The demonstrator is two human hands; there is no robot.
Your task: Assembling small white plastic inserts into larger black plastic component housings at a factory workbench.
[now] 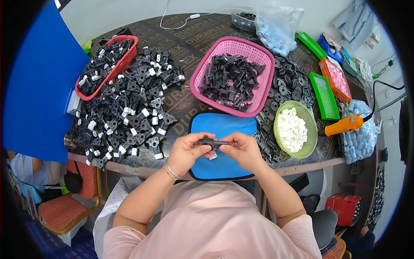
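Observation:
My left hand point(188, 151) and my right hand point(241, 149) meet over a blue pad point(224, 125) at the table's near edge. Together they pinch a small black plastic part point(211, 142), each hand on one end. A small white piece point(212, 157) shows just under the part, beside my left thumb. A bracelet circles my left wrist.
A pink basket point(263, 58) of black parts stands behind the pad. A green bowl point(308, 118) of white pieces is at the right, with black rings around it. A heap of black-and-white assemblies point(129, 112) and a red basket point(127, 58) lie left. An orange tool point(345, 124) lies at far right.

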